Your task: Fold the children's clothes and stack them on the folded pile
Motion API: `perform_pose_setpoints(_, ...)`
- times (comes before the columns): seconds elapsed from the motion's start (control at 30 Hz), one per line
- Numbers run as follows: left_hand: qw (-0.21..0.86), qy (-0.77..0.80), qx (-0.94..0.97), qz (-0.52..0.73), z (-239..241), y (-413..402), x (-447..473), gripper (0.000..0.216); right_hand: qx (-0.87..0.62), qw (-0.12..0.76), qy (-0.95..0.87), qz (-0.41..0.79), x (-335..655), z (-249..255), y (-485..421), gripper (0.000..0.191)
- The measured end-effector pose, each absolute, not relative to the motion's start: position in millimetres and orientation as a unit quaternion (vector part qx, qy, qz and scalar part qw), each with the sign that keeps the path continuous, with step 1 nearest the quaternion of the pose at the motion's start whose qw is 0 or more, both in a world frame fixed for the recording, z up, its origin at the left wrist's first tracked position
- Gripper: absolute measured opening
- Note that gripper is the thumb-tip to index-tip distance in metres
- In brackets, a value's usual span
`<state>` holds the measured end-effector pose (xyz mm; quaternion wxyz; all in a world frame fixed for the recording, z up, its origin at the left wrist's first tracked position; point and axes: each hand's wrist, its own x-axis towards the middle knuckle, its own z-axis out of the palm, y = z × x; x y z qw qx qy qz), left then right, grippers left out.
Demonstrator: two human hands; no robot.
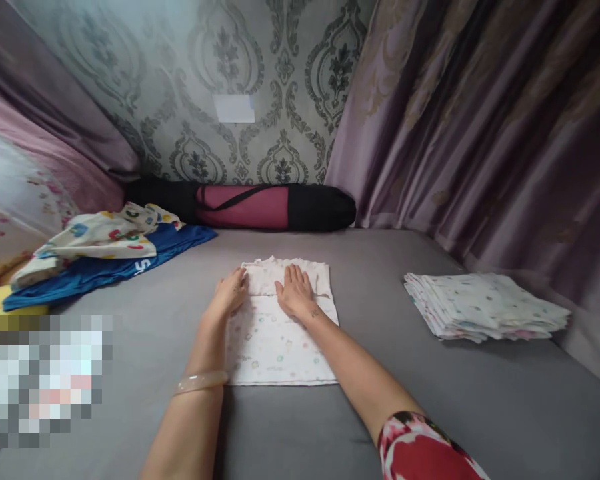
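Note:
A small white garment with a pale print (280, 350) lies partly folded on the grey sheet in front of me. Its far part is turned into a flat band near the top, which has a wavy far edge. My right hand (295, 291) rests flat on that band, fingers stretched out and pointing away from me. At the garment's left edge is my left hand (230, 291), its fingers bent over the edge of the band; the fingertips are partly hidden, so whether they pinch the cloth is unclear.
A stack of folded printed cloths (485, 307) sits to the right. Rumpled clothes, a printed one (105, 237) over a blue one (95, 277), lie at left. A long black and maroon bag (245, 208) lies along the wall. Curtains (460, 120) hang at right.

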<state>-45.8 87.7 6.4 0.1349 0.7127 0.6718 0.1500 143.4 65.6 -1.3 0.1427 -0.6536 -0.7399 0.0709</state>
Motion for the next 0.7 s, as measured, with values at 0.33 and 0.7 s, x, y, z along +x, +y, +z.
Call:
perform_pose_setpoints(0.33,0.046,0.619,0.775,0.12,31,111,-38,0.038,-0.681,0.12,-0.72,0.063,164,8,67,0.065)
perform_pose_setpoints(0.7,0.002,0.57,0.816,0.09,7,104,-22,0.054,-0.677,0.117,-0.723,0.077,205,17,80,0.066)
